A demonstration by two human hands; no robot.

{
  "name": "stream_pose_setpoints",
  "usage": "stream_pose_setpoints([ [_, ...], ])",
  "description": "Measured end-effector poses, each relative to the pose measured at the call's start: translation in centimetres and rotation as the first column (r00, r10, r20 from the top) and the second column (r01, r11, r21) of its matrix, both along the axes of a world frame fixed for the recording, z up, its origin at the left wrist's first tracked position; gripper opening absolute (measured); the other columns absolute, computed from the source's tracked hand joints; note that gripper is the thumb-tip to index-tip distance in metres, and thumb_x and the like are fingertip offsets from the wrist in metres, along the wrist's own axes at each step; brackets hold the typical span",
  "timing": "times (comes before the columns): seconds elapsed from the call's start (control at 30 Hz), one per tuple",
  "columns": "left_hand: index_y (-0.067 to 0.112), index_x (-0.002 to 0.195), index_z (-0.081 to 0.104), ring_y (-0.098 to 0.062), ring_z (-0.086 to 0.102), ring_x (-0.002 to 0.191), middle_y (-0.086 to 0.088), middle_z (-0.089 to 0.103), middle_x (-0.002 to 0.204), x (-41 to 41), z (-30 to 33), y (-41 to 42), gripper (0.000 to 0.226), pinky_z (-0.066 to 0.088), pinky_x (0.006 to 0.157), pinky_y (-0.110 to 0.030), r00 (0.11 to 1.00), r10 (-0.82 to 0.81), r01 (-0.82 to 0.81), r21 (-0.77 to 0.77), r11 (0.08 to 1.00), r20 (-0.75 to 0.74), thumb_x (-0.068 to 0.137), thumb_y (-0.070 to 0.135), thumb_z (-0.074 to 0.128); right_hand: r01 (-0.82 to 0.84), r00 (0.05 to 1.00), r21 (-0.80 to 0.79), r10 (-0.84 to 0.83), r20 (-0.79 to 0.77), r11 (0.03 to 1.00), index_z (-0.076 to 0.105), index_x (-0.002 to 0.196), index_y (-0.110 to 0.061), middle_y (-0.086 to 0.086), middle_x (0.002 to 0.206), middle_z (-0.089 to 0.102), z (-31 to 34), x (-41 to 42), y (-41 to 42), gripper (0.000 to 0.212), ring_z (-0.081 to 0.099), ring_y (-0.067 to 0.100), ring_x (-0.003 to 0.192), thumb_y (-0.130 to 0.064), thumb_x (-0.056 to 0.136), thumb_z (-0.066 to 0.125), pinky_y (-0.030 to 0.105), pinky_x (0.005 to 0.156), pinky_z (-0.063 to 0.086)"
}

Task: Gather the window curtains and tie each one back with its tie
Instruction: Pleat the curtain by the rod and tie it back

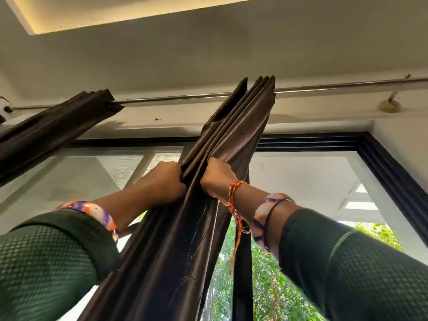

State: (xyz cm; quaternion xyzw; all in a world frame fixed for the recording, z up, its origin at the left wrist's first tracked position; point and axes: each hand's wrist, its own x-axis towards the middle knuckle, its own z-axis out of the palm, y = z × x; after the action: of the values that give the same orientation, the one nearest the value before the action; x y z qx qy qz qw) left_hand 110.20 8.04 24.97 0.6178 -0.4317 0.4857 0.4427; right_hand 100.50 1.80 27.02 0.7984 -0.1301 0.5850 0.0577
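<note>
- Nearest the camera, two dark green mesh-knit sleeves reach up, with purple-and-orange bands at the wrists and a red-and-yellow thread on the right wrist
- The left hand has its grip closed tight around the left-side pleats of the glossy dark brown gathered curtain
- The right hand has its grip closed on the right-side pleats; the two hands sit at about the same height, just beside each other with the bundle between them
- The curtain's long axis runs upward from the hands to the slim silver metal rod and hangs down below them, so any tying must come lower down; no tie is visible
- Further left, a second dark brown bunched curtain hangs on the same rod, well apart
- Behind is the black-framed window
</note>
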Motion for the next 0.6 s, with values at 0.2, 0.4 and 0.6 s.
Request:
stream_pose_setpoints([
  [0.2,0.020,0.085,0.067,-0.024,0.058,0.079,-0.008,0.062,0.087,-1.7,-1.4,-0.3,0.024,0.044,0.067,-0.028,1.000,0.008,-0.010,0.107,0.994,0.019,0.082,0.042,0.058,0.065,0.998,0.072,-0.066,-0.001,0.995,0.038,0.129,0.004,0.019,0.122,0.054,-1.4,-1.5,-0.1,0.051,0.057,0.038,0.110,-0.018,0.085,0.054,0.049,0.092,0.049],
  [0.4,0.023,0.105,0.064,-0.018,0.055,0.077,0.000,0.058,0.088,-4.1,-3.1,-1.6,0.030,0.042,0.067,-0.029,1.000,-0.020,0.019,0.149,0.989,0.004,0.091,0.043,0.046,0.285,0.958,-0.024,-0.285,0.006,0.958,0.020,0.141,0.003,0.019,0.131,0.049,-2.9,-5.2,0.0,0.071,0.050,0.035,0.121,-0.024,0.087,0.057,0.044,0.099,0.045],
  [0.6,0.043,0.106,0.061,-0.027,0.060,0.102,-0.002,0.062,0.113,-5.2,-4.9,-2.6,0.033,0.052,0.086,-0.037,1.000,-0.017,0.014,0.162,0.987,0.016,0.080,0.026,0.052,0.559,0.802,-0.415,-0.595,0.050,0.718,0.024,0.142,-0.009,0.018,0.133,0.043,-5.7,-9.6,-0.6,0.062,0.044,0.036,0.122,-0.023,0.089,0.052,0.042,0.090,0.045],
])
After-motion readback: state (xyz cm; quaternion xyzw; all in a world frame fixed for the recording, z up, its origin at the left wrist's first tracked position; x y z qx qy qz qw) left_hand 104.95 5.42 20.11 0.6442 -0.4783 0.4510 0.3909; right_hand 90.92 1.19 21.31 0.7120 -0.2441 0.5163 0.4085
